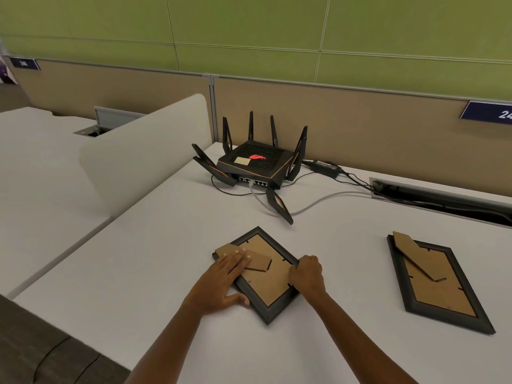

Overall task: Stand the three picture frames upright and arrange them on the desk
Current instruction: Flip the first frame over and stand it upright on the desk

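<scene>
Two dark picture frames lie face down on the white desk [155,273], brown backs up. The nearer frame [270,289] lies turned like a diamond in the middle. My left hand [227,278] rests on its left edge, fingers over the cardboard stand flap [257,259] and thumb at the lower left edge. My right hand [306,274] grips the frame's right corner. The second frame [435,281] lies flat to the right, untouched, its stand flap slightly lifted. A third frame is not in view.
A black router [255,164] with several antennas sits at the back of the desk, with cables and a power brick [324,166] running right to a cable slot [443,198]. A white divider panel [144,151] stands at the left. A tan partition is behind.
</scene>
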A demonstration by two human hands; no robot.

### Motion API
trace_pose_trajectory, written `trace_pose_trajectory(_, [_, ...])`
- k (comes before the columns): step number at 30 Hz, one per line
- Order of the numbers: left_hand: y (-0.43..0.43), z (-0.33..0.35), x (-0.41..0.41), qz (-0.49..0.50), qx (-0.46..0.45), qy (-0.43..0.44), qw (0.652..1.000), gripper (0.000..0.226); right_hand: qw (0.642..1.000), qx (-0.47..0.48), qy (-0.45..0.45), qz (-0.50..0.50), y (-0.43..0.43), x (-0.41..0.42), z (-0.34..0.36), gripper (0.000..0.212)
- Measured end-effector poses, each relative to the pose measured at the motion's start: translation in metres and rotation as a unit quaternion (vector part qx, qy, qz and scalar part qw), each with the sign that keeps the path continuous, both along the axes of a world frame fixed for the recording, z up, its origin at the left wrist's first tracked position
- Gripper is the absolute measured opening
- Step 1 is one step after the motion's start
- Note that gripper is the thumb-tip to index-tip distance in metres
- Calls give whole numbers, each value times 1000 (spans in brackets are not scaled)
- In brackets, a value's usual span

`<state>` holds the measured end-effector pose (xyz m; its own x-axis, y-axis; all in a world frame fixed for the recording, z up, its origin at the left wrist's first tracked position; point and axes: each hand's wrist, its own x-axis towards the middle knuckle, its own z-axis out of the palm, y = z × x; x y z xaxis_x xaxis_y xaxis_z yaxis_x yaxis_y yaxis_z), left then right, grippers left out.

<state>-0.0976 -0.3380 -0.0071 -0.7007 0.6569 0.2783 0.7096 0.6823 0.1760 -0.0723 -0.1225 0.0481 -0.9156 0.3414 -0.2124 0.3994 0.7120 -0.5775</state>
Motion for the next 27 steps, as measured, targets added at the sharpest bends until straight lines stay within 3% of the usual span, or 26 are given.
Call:
trace_pose_trajectory(7, [-1,0,0,-6,29,23,999,77,998,-40,-31,24,14,-5,26,22])
trace_pose_trajectory(11, [-3,2,2,3,42,16,999,74,997,-53,-13,49,21,-3,48,33])
trace_pose_trajectory(17, [-2,9,4,4,-27,48,998,79,995,-59,-6,82,21,-7,68,38])
trace_pose_trajectory(24, [3,30,-4,10,66,144,987,31,992,-96,-8,79,15,-10,92,29])
trace_pose_trajectory(27, [1,34,-6,2,100,129,987,76,985,-156,3,78,19,-15,109,24])
